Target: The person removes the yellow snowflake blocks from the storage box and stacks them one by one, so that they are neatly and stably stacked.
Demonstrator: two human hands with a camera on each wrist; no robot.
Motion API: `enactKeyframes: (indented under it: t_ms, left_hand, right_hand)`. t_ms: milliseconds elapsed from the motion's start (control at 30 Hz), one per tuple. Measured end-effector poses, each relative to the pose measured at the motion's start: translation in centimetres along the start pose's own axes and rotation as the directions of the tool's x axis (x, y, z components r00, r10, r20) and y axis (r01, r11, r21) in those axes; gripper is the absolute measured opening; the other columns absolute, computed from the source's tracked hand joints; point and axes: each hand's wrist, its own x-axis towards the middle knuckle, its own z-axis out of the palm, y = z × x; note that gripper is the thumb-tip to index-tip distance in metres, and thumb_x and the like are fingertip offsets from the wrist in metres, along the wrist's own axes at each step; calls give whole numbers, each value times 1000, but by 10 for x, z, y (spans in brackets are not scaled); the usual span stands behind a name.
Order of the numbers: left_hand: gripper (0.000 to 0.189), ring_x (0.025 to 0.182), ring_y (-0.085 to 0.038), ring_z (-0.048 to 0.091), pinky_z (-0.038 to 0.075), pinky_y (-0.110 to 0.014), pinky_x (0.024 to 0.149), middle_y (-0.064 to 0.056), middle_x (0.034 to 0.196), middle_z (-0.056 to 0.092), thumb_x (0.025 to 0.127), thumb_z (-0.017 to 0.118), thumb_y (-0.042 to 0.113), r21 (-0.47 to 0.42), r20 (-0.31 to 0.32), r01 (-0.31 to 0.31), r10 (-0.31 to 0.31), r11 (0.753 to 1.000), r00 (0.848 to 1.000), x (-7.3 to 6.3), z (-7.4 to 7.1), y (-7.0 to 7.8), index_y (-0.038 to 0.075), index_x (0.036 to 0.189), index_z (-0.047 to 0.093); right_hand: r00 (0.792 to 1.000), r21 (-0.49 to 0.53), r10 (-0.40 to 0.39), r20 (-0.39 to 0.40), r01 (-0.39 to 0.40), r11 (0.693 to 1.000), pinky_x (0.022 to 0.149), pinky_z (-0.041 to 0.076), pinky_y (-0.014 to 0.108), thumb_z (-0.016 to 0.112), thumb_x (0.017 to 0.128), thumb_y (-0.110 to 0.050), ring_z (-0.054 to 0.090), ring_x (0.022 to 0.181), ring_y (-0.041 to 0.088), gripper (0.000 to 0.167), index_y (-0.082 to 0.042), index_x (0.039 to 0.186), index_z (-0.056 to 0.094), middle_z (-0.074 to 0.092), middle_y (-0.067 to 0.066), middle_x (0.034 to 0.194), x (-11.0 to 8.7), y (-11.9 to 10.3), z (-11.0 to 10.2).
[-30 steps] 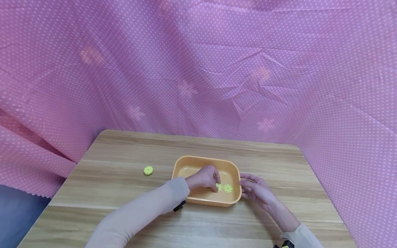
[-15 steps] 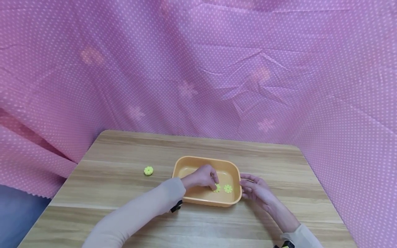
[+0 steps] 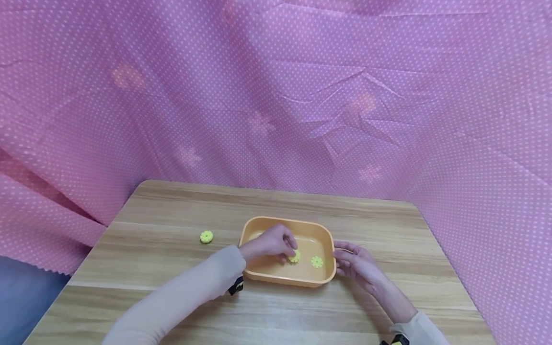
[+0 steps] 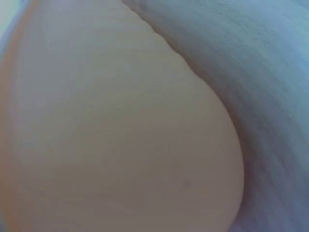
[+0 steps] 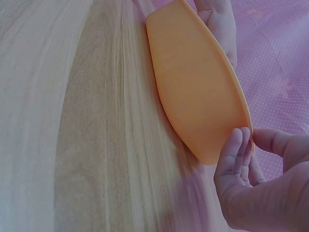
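Observation:
In the head view an orange plastic basin (image 3: pixel 310 244) stands on the table, long side toward me. My left hand (image 3: pixel 276 242) reaches over its left side and pinches a yellow flower-shaped piece (image 3: pixel 295 257) between thumb and fingers, inside the basin. Another such yellow piece (image 3: pixel 316 262) lies flat on the basin floor near the right end. My right hand (image 3: pixel 358 263) holds the basin's right end; in the right wrist view its thumb is at the rim and the fingers (image 5: pixel 231 152) bend against the outer wall. Close, blurred skin fills most of the left wrist view.
A yellow flower-shaped piece (image 3: pixel 206 236), looking thicker, lies on the wooden table (image 3: pixel 172 268) left of the basin. Pink dotted cloth (image 3: pixel 276 120) hangs behind the table and along both sides.
My left hand has drawn left and slightly back inside the basin, carrying the pinched yellow piece away from the other one. The right hand and the basin have stayed put.

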Motion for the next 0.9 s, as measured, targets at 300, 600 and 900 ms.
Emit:
enactKeyframes:
  t_ms: [300,600,900]
  left_hand:
    - [17,65,-14,67,69,-33,69,-8,85,69,84,79,-8,-82,-39,-28,24,996,999,-13,-19,-2,-8,99,72]
    - [19,71,-16,70,69,-32,70,-9,88,69,85,79,-5,-118,-92,-79,68,990,993,-27,-44,-11,-10,101,70]
    - [21,74,-14,69,70,-33,74,-7,91,68,86,80,-2,-140,-149,-78,57,987,987,-45,-65,-15,-9,104,71]
  right_hand:
    - [1000,7,4,-2,-4,1000,82,67,26,60,105,-6,75,83,8,43,3,144,47,79,-5,98,0,-1,2]
    - [1000,1,15,-19,-15,1000,81,67,25,61,104,-7,74,82,7,46,4,146,46,79,-5,98,2,-1,3]
    - [1000,1,5,-13,-5,1000,81,67,25,61,104,-8,74,82,6,44,4,144,47,80,-6,97,0,-1,2]
